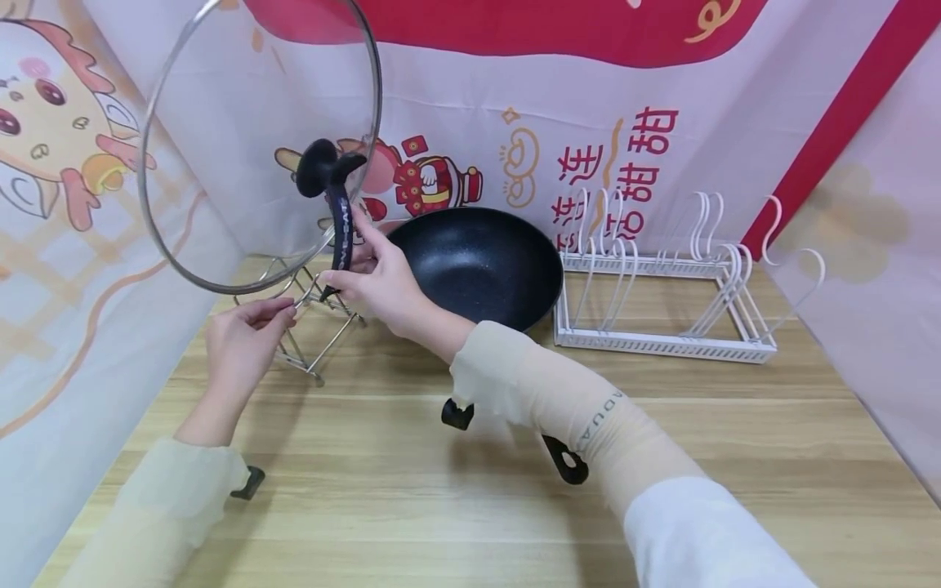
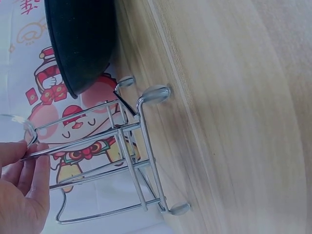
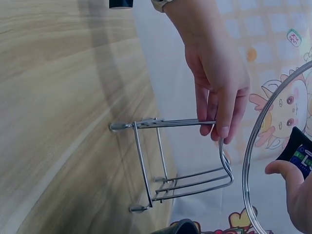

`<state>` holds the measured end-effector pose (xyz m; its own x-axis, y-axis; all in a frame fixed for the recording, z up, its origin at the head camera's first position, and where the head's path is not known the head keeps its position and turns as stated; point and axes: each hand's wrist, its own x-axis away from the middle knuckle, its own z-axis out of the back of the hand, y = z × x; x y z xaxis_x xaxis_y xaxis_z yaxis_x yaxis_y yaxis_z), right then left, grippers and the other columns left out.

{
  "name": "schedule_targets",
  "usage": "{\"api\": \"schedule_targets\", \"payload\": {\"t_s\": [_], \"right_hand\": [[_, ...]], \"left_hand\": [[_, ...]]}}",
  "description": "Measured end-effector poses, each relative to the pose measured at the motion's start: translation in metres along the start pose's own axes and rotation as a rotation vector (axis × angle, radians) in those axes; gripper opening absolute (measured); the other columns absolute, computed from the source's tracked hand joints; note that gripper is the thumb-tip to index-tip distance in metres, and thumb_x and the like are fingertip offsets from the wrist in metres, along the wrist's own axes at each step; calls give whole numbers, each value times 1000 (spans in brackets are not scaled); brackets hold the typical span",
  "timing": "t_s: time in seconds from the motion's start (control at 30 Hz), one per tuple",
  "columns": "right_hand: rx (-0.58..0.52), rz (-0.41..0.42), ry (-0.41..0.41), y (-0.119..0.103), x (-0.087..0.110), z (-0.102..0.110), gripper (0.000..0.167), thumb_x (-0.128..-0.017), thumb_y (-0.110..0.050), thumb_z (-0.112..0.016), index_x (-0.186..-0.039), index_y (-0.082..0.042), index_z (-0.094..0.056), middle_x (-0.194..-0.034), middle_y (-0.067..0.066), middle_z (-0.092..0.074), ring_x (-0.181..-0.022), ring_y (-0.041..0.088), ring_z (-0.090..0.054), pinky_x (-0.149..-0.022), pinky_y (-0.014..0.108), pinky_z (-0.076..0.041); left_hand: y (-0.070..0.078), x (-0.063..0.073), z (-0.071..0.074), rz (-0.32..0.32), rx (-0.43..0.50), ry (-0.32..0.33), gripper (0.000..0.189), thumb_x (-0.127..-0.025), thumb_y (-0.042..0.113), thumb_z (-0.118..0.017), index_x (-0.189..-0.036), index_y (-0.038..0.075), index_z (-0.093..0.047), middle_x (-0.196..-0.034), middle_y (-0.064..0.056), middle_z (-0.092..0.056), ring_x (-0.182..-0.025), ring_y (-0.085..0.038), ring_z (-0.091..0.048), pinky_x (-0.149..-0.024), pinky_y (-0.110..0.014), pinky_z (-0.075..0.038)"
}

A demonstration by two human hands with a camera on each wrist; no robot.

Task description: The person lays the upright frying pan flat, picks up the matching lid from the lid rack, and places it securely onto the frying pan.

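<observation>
My right hand (image 1: 390, 282) grips the black handle (image 1: 341, 220) of a large glass lid (image 1: 235, 288) with a metal rim. The lid stands nearly upright at the left, and its lower rim overlaps the top of a small silver wire rack (image 1: 323, 347) in the head view. With thumb and fingers, my left hand (image 1: 246, 339) pinches the rack's upper wire, also seen in the left wrist view, where the rack (image 2: 73, 145) stands on its clear feet. In the right wrist view the lid's rim passes beside the rack (image 3: 142, 163).
A black wok (image 1: 478, 261) sits behind my right forearm; a black handle (image 1: 566, 461) with a hole shows below that arm. Right of the wok is a white rack (image 1: 662, 345) with curved wire dividers. Printed cloth (image 1: 456, 90) hangs behind the wooden table (image 1: 382, 490).
</observation>
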<state>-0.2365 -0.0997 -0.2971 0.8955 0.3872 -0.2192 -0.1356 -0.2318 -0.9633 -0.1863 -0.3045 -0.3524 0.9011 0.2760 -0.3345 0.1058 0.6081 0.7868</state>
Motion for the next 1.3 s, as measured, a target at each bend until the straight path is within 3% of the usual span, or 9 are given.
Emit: {"api": "schedule_targets", "payload": {"t_s": [0.07,0.2,0.27,0.5,0.7,0.87,1.0,1.13,1.3], "right_hand": [[-9,-3,0,-2,0,4,89,-90,9,-72,-163,-18,-29,-93,5,-59,-87,14,-65,-74,35,-62],[-15,-6,10,-5,1,9,88,-91,10,-71,-163,-18,-28,-93,4,-57,-87,13,-65,-71,30,-61],[-18,-12,18,-5,1,12,88,-90,10,-70,-163,-17,-29,-92,4,-57,-85,12,-64,-70,29,-61],[-52,-42,9,-7,3,21,89,-92,12,-69,-164,-19,-26,-93,3,-56,-84,11,-63,-69,27,-58],[-29,-38,7,-13,6,28,87,-91,12,-69,-163,-19,-29,-94,4,-54,-84,12,-62,-74,35,-61],[-26,-52,15,-18,9,33,89,-91,12,-69,-163,-18,-27,-94,3,-53,-86,13,-64,-76,36,-62],[-10,-49,20,-21,12,39,90,-91,13,-69,-164,-18,-26,-96,4,-55,-87,15,-66,-81,40,-62],[15,-39,23,-23,14,45,90,-91,12,-69,-164,-19,-25,-98,6,-57,-89,17,-67,-88,48,-60],[34,-24,19,-26,18,52,90,-91,12,-69,-164,-21,-26,-98,7,-57,-88,17,-67,-91,53,-58]], "left_hand": [[0,0,0,-16,2,-1,21,-96,12,-71,-109,-5,-77,-85,-5,-77,-66,7,-65,-58,-7,-49],[1,0,2,-39,-17,-14,23,-96,11,-72,-110,-6,-75,-99,-22,-75,-67,10,-62,-59,-6,-49],[2,0,3,-40,-28,-21,23,-96,10,-72,-111,-7,-74,-103,-26,-73,-68,14,-59,-60,-5,-49],[5,-1,7,11,-54,-37,25,-96,13,-73,-114,-4,-74,-107,-25,-73,-69,15,-57,-63,-5,-48],[7,-2,9,32,-63,-42,27,-96,16,-74,-116,-2,-74,-108,-18,-74,-71,13,-58,-64,-6,-49],[10,-2,11,-10,-35,4,21,-94,12,-75,-110,-2,-76,-100,-13,-77,-70,11,-59,-65,-6,-49],[13,-4,13,-30,-26,26,22,-95,13,-74,-108,-4,-76,-86,12,-73,-70,12,-60,-64,-6,-48],[18,-5,15,13,-6,28,26,-96,16,-73,-112,-5,-74,-80,31,-61,-72,11,-60,-66,-6,-49],[27,-6,16,65,39,65,32,-96,18,-74,-120,-2,-72,-83,30,-63,-76,10,-62,-70,-7,-51]]}}
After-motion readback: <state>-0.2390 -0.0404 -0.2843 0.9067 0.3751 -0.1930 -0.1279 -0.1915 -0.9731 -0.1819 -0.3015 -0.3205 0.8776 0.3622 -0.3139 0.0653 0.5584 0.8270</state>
